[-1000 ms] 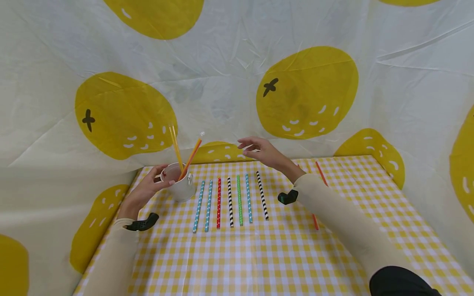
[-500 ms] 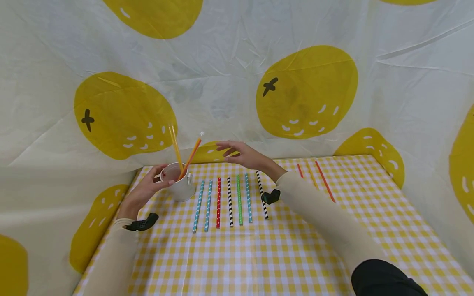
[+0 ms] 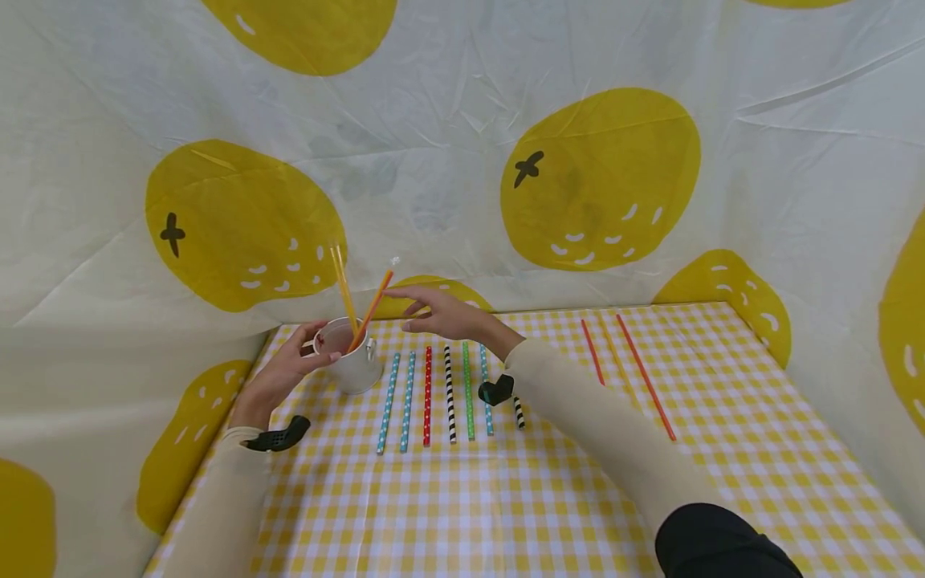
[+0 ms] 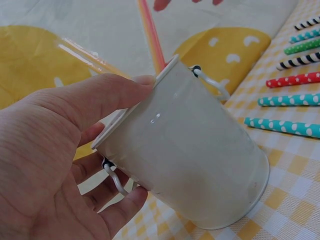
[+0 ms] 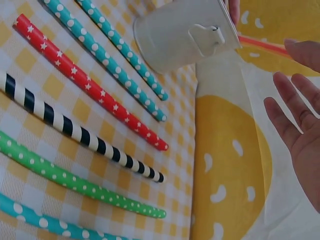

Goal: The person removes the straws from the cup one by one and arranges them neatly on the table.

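Observation:
My left hand (image 3: 284, 371) grips a small white metal bucket (image 4: 185, 160) by its rim, thumb on one side and fingers around a side handle. The bucket stands at the table's back left, looking tilted in the left wrist view. Yellow plastic straws (image 3: 343, 282) and orange-red plastic straws (image 3: 372, 309) lean inside it; their lower ends are hidden. My right hand (image 3: 446, 315) hovers just right of the orange-red straws, fingers spread and holding nothing. In the right wrist view its thumb (image 5: 302, 54) is close to those straws; I cannot tell whether it touches.
Patterned paper straws lie in a row right of the bucket: blue dotted (image 3: 386, 409), red starred (image 3: 427, 401), black-and-white striped (image 3: 450, 393), green dotted (image 3: 468, 393) and others. Farther right lie red-orange plastic straws (image 3: 645, 377) and a yellow one (image 3: 614, 349). A printed cloth (image 3: 433, 201) hangs behind.
My right hand has moved left across the back of the table to the straws in the bucket, uncovering the plastic straws on the right. My left hand and the bucket have not moved.

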Motion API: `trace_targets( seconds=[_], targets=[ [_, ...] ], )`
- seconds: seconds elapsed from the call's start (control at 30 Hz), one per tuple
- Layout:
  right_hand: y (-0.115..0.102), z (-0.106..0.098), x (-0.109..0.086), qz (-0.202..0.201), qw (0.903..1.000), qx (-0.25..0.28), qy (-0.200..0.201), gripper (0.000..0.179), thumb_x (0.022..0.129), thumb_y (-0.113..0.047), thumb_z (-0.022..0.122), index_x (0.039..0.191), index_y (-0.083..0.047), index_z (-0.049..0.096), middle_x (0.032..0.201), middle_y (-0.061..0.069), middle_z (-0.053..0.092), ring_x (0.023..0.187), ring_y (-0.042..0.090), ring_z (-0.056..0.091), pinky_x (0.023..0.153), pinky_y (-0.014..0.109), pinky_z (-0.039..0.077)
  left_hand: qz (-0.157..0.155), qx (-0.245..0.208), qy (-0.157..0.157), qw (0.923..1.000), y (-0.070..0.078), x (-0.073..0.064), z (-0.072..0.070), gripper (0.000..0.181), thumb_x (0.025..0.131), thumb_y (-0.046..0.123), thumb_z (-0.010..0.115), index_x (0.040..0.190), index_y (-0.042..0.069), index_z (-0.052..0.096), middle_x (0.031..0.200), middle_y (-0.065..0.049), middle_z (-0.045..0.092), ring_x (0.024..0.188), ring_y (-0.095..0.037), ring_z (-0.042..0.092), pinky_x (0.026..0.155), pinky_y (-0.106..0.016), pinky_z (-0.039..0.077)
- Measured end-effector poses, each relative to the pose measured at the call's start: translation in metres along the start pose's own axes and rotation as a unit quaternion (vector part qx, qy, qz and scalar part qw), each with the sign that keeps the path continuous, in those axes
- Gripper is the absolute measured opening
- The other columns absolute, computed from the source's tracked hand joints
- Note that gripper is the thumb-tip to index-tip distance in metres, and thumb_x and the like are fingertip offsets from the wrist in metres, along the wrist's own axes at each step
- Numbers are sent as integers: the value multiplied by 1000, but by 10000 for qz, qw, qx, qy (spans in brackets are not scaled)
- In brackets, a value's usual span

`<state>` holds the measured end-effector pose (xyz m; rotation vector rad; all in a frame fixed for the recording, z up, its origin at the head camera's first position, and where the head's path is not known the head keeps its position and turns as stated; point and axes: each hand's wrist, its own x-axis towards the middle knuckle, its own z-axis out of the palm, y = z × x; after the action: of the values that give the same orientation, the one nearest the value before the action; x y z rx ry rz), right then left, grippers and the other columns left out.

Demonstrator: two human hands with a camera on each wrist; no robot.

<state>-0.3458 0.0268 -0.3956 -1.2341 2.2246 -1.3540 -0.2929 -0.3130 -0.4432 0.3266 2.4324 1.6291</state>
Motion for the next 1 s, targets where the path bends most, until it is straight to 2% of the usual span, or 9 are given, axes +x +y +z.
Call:
trace_targets(
  seconds=[0.13,0.33,0.6,0.8,1.0],
  targets=[
    [-5,6,4,156,9998,13,-155,66,103,-9,60,161,-19,31,164,1,28,135,27,52,106,36,47,-19,-44,13,10000,2,0,1,83,98,25,71,161,11,19,162,-16,18,146,-43,26,111,-57,30],
    [-8,12,7,221,9996,45,-144,66,103,-5,57,162,-15,28,164,5,27,135,29,52,103,34,49,-60,-37,25,10000,5,-1,2,85,97,27,72,162,13,19,162,-15,18,147,-43,25,112,-59,28],
    [-12,10,2,328,9995,-21,-10,64,104,-6,57,161,-16,31,164,4,28,133,24,54,101,33,50,-78,-44,38,10000,7,-2,3,85,97,27,72,162,13,19,163,-14,17,147,-43,25,113,-60,28],
    [-9,5,-1,231,9996,-90,157,62,104,-9,58,160,-18,34,163,2,31,129,23,56,107,34,46,-74,-36,27,10000,6,-4,2,85,97,27,72,162,14,19,163,-15,18,148,-43,24,113,-61,27],
    [-11,-1,-7,169,9990,-190,359,60,103,-8,59,158,-21,39,159,-1,37,127,21,58,97,34,52,-62,-75,19,10000,5,-4,2,84,97,26,71,162,13,19,162,-15,19,147,-43,25,112,-59,28]
  ],
)
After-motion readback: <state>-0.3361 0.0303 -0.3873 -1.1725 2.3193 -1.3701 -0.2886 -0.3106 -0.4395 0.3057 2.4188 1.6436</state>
